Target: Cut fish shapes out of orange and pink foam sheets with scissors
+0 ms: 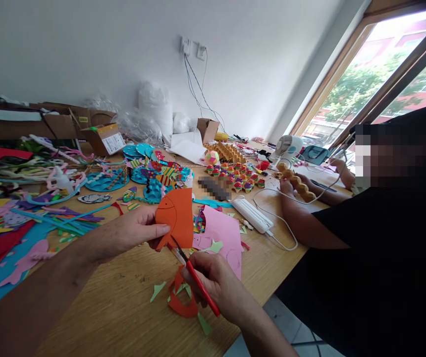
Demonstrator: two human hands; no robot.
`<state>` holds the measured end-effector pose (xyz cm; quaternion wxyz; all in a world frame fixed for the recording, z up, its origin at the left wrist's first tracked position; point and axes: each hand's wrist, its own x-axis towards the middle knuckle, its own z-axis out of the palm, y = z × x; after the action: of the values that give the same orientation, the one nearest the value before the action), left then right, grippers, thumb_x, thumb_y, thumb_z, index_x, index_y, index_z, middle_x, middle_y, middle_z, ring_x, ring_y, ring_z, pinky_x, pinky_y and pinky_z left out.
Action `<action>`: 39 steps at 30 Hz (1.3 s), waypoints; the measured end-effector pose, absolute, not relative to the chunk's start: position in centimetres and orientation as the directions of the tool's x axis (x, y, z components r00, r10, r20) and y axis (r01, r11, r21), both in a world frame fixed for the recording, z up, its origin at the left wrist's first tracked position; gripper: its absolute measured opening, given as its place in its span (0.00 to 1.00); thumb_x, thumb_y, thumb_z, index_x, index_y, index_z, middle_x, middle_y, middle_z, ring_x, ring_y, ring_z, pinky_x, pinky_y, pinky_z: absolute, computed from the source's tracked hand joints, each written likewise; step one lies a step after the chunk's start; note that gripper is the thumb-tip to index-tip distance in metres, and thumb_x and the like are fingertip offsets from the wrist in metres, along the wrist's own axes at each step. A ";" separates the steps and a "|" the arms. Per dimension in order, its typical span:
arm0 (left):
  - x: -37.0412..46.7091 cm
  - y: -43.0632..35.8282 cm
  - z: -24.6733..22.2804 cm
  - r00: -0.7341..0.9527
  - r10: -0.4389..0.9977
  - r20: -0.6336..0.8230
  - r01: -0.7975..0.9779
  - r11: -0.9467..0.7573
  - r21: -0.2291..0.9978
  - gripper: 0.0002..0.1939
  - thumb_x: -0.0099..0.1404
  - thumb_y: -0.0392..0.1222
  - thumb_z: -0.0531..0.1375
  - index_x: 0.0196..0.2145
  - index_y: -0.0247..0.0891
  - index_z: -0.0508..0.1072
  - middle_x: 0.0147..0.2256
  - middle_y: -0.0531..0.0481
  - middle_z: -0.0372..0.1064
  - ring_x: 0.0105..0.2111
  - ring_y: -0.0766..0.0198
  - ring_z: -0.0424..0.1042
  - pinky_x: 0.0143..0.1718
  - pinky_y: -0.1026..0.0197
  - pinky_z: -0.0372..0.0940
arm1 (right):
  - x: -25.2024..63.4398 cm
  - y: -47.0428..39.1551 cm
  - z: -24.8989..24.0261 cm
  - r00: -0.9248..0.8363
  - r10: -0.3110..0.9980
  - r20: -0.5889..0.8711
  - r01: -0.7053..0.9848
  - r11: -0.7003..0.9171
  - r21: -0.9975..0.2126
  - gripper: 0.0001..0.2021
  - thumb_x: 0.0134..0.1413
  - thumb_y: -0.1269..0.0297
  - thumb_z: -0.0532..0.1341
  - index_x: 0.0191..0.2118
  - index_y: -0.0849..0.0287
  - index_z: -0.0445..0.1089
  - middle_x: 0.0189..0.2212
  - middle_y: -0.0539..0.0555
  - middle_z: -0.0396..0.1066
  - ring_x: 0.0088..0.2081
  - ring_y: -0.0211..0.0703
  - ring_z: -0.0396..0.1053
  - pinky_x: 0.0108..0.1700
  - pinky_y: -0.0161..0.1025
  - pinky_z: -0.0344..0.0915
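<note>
left hand clamped on orange paper, right hand closed on scissors

from the lower left corner, the left forearm slants up and rightward, and the hand ends just left of the frame's centre. its thumb lies across the front of the sheet, the other fingers mostly hidden behind, pinching the left edge. the orange paper stands roughly upright near the centre, its drawn fish lines facing the camera. just below and right, the scissors slant from upper left to lower right, blades at the paper's lower edge. the right hand, low and slightly right of centre, curls around the red handles, its forearm running down to the bottom edge. orange scraps lie beneath it on the wooden table. right of centre, a co-worker's hand holds a yellowish bumpy strip.
</note>
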<state>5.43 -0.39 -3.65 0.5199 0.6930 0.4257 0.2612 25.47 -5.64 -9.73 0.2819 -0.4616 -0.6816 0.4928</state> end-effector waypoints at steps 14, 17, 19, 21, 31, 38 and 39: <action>5.6 -0.4 -4.0 0.506 0.861 -0.058 0.246 -0.079 0.966 0.10 0.54 0.47 0.59 0.22 0.38 0.71 0.20 0.54 0.66 0.22 0.66 0.61 0.24 0.65 0.57 | 25.6 -5.7 -9.7 -0.418 0.906 -0.060 0.363 0.106 -0.926 0.18 0.57 0.53 0.60 0.23 0.58 0.58 0.17 0.45 0.56 0.19 0.32 0.54 0.20 0.30 0.45; 5.7 -0.4 -4.3 0.460 0.886 -0.059 0.208 -0.043 0.977 0.10 0.53 0.47 0.61 0.25 0.37 0.72 0.22 0.54 0.66 0.22 0.66 0.61 0.24 0.66 0.57 | 25.5 -5.6 -9.8 -0.409 0.910 -0.066 0.345 0.088 -0.934 0.18 0.56 0.53 0.60 0.22 0.58 0.58 0.17 0.45 0.57 0.18 0.32 0.54 0.19 0.30 0.46; 5.9 -0.3 -4.6 0.441 0.895 -0.066 0.177 -0.015 0.984 0.10 0.53 0.47 0.62 0.24 0.37 0.72 0.23 0.54 0.67 0.23 0.67 0.61 0.23 0.66 0.57 | 25.3 -5.6 -9.8 -0.405 0.910 -0.087 0.316 0.050 -0.947 0.18 0.56 0.53 0.60 0.22 0.58 0.58 0.15 0.45 0.57 0.17 0.31 0.55 0.18 0.29 0.47; 6.0 -0.2 -5.0 0.448 0.891 -0.067 0.146 0.000 0.989 0.11 0.53 0.47 0.62 0.23 0.37 0.71 0.23 0.53 0.68 0.23 0.67 0.61 0.24 0.66 0.57 | 25.1 -5.7 -9.9 -0.404 0.907 -0.120 0.248 -0.018 -0.969 0.18 0.55 0.53 0.60 0.22 0.58 0.58 0.14 0.44 0.58 0.16 0.31 0.55 0.17 0.28 0.49; 7.2 -0.7 -5.5 0.355 0.934 -0.025 0.015 0.022 1.000 0.11 0.53 0.48 0.63 0.25 0.37 0.71 0.21 0.55 0.68 0.22 0.68 0.60 0.23 0.66 0.57 | 22.8 -6.2 -11.0 -0.390 0.917 -0.083 -0.155 -0.154 -0.976 0.29 0.45 0.33 0.59 0.22 0.59 0.60 0.11 0.45 0.60 0.12 0.29 0.54 0.14 0.27 0.49; 7.7 -1.4 -5.3 0.335 0.942 -0.017 0.027 0.008 1.000 0.12 0.56 0.49 0.61 0.23 0.38 0.70 0.21 0.54 0.68 0.24 0.65 0.62 0.26 0.64 0.59 | 21.9 -6.4 -11.0 -0.337 0.941 -0.038 -0.257 -0.131 -0.957 0.26 0.49 0.38 0.59 0.24 0.59 0.62 0.11 0.44 0.59 0.11 0.29 0.52 0.14 0.28 0.48; 7.7 -1.5 -5.3 0.330 0.944 -0.019 0.024 0.012 1.000 0.13 0.56 0.49 0.61 0.23 0.38 0.69 0.22 0.54 0.68 0.24 0.65 0.62 0.27 0.63 0.59 | 21.8 -6.4 -11.0 -0.331 0.943 -0.035 -0.261 -0.127 -0.957 0.26 0.49 0.38 0.59 0.24 0.59 0.62 0.11 0.44 0.59 0.11 0.29 0.52 0.14 0.28 0.48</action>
<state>7.72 -1.45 -5.34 0.5753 0.5782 0.4183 0.3997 21.81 -6.43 -11.03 0.4555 -0.3564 -0.4786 0.6606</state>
